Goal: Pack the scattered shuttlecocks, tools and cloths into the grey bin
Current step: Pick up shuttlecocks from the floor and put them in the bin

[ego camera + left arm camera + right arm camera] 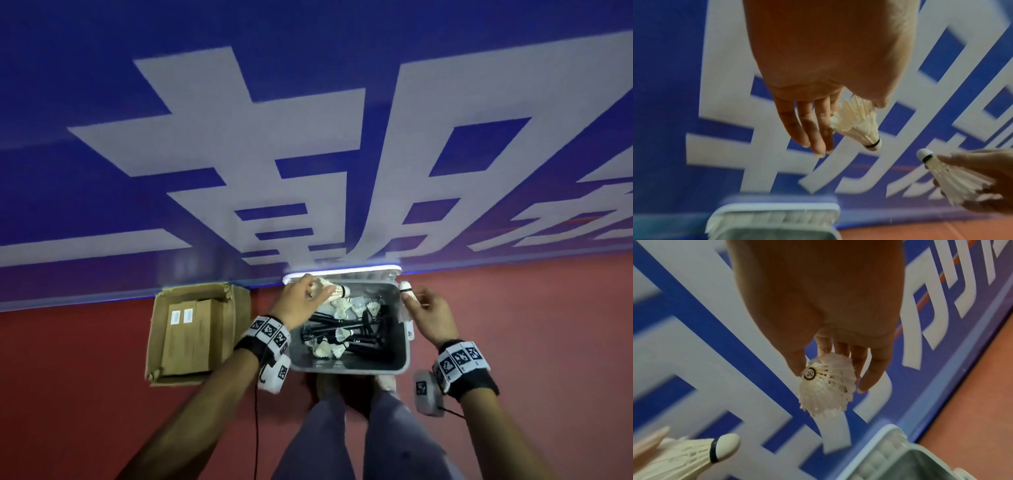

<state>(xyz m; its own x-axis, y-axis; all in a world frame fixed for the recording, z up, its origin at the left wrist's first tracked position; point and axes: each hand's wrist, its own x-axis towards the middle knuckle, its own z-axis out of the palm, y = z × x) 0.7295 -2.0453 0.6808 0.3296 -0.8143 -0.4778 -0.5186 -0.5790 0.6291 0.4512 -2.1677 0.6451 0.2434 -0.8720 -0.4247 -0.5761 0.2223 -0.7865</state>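
The grey bin (406, 346) stands on the floor in front of my feet, holding several white shuttlecocks (329, 349) and black tools (363, 342). My left hand (317, 293) hovers over the bin's far left corner and pinches a feather shuttlecock (859, 125) between thumb and fingers (813, 129), cork pointing right. My right hand (412, 299) is above the bin's far right corner and grips another shuttlecock (826, 384), its fingers (871, 369) curled round the feathers. The two corks face each other, a short way apart.
An open cardboard box (161, 342) with brown packs lies on the red floor left of the bin. A blue wall banner with big white characters (308, 154) rises right behind the bin. The white lid (342, 271) stands at the bin's far edge. My legs (342, 435) are just before it.
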